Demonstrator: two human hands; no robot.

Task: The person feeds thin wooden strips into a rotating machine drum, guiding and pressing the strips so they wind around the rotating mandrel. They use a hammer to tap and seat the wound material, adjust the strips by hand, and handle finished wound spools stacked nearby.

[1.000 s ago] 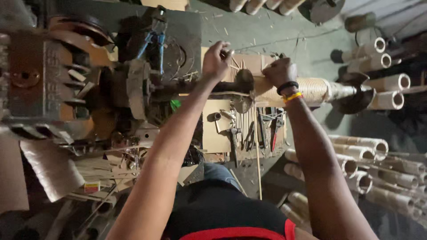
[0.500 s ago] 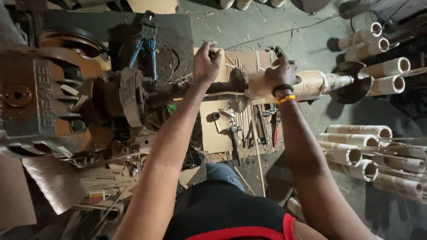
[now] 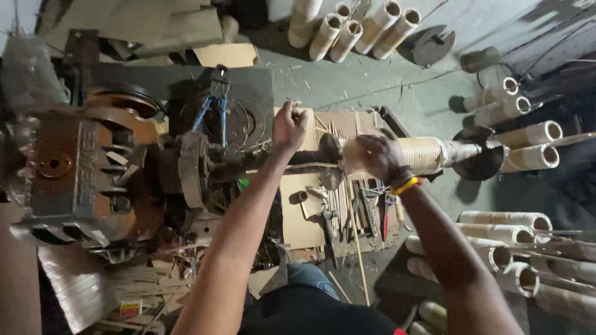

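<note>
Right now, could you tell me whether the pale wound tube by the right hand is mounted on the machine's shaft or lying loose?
Mounted: the pale wound tube sits horizontally on the dark metal shaft, off the floor, the right hand gripping its end.

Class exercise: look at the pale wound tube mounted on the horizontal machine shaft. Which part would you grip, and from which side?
Grip the wound tube around its bare middle, probably from above: it lies level on the shaft, its ends blocked by the dark disc and the right hand. The left hand is raised beside the shaft.
</note>
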